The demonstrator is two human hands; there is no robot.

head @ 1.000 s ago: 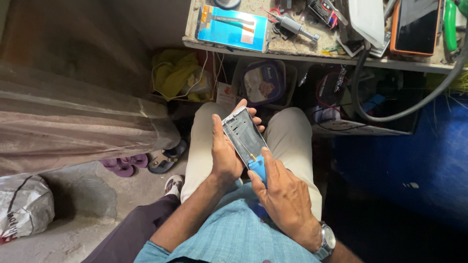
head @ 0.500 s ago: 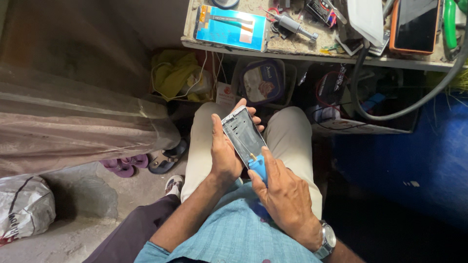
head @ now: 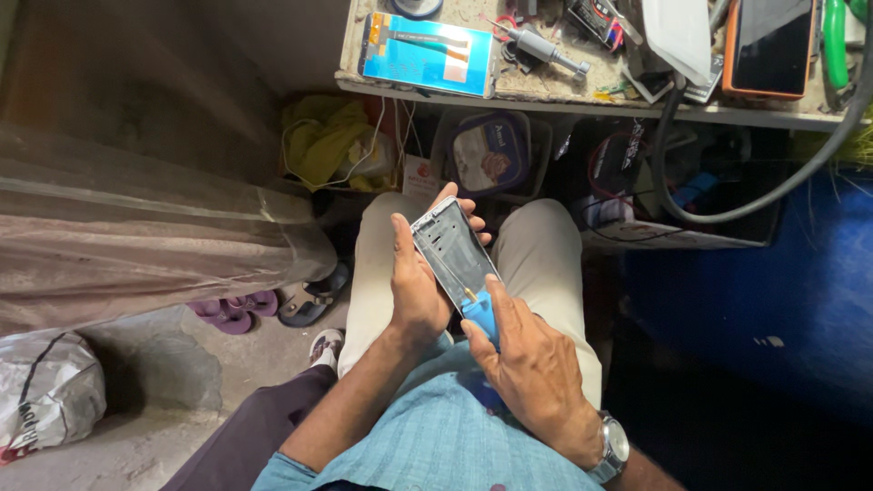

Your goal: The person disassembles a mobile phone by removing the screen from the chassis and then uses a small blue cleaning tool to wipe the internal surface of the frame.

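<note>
head cam, looks down, close

My right hand (head: 532, 359) covers most of the blue screwdriver (head: 480, 314), and my left palm (head: 420, 286) hides the phone frame's (head: 452, 255) left edge.

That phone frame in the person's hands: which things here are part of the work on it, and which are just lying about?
In use:
- phone frame, gripped by the left hand
- blue-handled tool, held by the right hand, tip on the frame

Lying about:
- blue screen panel on the bench
- orange-cased phone
- screwdriver
- sandals on the floor
</note>
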